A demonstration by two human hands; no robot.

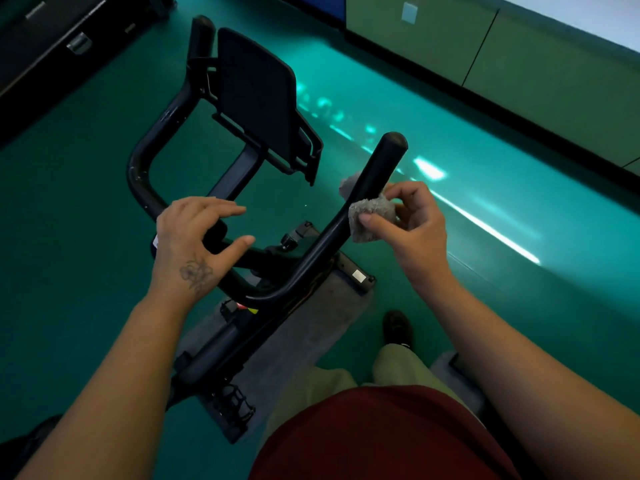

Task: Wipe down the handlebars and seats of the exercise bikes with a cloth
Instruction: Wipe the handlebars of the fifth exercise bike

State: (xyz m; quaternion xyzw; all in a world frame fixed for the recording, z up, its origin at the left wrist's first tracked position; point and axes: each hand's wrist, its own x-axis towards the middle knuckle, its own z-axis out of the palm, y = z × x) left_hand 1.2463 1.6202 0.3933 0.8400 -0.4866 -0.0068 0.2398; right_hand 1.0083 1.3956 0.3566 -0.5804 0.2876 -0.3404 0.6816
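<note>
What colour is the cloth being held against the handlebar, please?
The cloth is grey, seen best in the head view, pinched by the right hand.

Bare forearms, no sleeves. Flower tattoo [196, 274] on back of left hand [197, 233]. Dark red shirt [374, 434], pale khaki trousers [398, 365], 1 dark shoe [397, 328].

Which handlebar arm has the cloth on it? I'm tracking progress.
The right-side arm: the right hand pinches the grey cloth against it. The left-side arm is bare, with the left hand open near it.
</note>
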